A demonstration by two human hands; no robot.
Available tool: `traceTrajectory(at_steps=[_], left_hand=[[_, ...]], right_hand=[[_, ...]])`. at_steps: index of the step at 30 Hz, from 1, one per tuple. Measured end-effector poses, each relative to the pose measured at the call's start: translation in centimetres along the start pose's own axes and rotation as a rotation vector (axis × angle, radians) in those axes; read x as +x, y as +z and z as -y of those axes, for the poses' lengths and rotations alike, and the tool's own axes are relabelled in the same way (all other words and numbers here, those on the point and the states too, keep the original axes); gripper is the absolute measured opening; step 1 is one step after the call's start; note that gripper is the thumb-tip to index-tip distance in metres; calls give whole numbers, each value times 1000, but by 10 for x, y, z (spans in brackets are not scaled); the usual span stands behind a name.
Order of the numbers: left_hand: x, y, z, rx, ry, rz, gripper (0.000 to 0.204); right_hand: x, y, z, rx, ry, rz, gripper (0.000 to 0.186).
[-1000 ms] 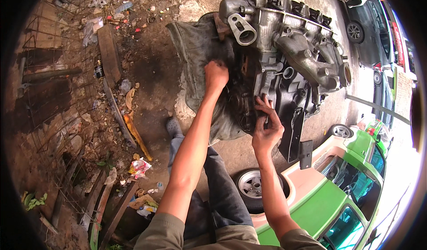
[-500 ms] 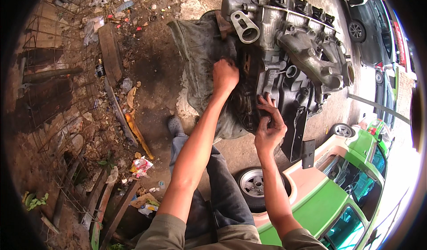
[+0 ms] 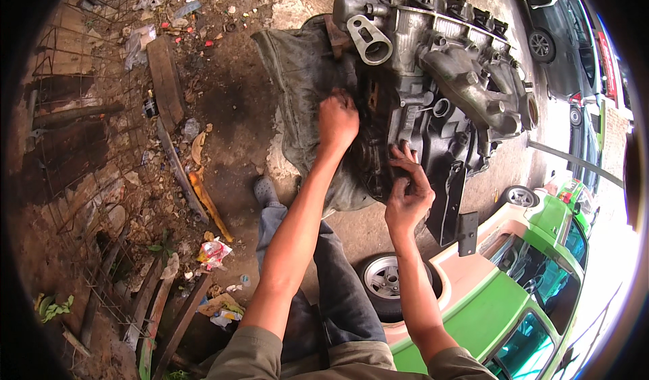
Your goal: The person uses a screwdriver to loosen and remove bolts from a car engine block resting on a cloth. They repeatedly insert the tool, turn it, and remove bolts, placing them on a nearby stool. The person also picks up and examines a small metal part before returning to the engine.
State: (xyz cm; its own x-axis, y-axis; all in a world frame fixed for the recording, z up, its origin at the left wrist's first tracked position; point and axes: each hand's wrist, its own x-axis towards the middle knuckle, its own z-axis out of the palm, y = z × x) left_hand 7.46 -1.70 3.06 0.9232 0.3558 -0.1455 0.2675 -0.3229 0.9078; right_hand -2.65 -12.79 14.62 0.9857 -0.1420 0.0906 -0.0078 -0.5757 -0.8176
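Note:
A large metal engine point(image 3: 412, 56) with a cast manifold point(image 3: 460, 93) sits partly on a grimy grey-green padded cloth point(image 3: 291, 76). My left hand point(image 3: 338, 122) is closed at the engine's dark near-left side, over the cloth; whatever its fingers grip is hidden. My right hand point(image 3: 411, 194) rests its dirty fingertips on the engine's lower casing, fingers apart, with no object visible in it. A black bracket plate point(image 3: 446, 204) hangs just right of that hand. A slotted metal mount point(image 3: 368, 42) juts out above my left hand.
Debris, rusty wire mesh point(image 3: 81, 110) and wooden boards point(image 3: 165, 83) litter the ground to the left. My shoe point(image 3: 266, 192) is beside the cloth. A loose-looking wheel point(image 3: 385, 279) lies below the engine, beside a green vehicle point(image 3: 466, 319). More cars point(image 3: 561, 49) stand at the right.
From a second ago, my left hand has shifted right along the engine's side, mostly in the first half second. My right hand stays on the casing with little change.

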Motion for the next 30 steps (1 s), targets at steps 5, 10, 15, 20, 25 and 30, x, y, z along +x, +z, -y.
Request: traceTrajectory(at_steps=[5,10,15,20,25,30], left_hand=[[-20,6,-6,-37,12,-109,25],[-26,7,-11,-83,6,-162,25],[-39,9,-23,-556,-186,-95,27],[-42,13,-26,-653,-235,-192,32],[-55,18,-27,-545,-180,-268,31],[-74,19,-28,-661,-177,-292,30]], right_hand=[[-1,-2,1,-20,-6,31,36],[0,-3,2,-38,-7,38,36],[0,-2,0,-15,-24,7,38],[0,-2,-2,-16,-49,-4,37],[0,-1,-2,-42,-57,-36,37],[-3,-2,-2,-96,-67,-70,35]])
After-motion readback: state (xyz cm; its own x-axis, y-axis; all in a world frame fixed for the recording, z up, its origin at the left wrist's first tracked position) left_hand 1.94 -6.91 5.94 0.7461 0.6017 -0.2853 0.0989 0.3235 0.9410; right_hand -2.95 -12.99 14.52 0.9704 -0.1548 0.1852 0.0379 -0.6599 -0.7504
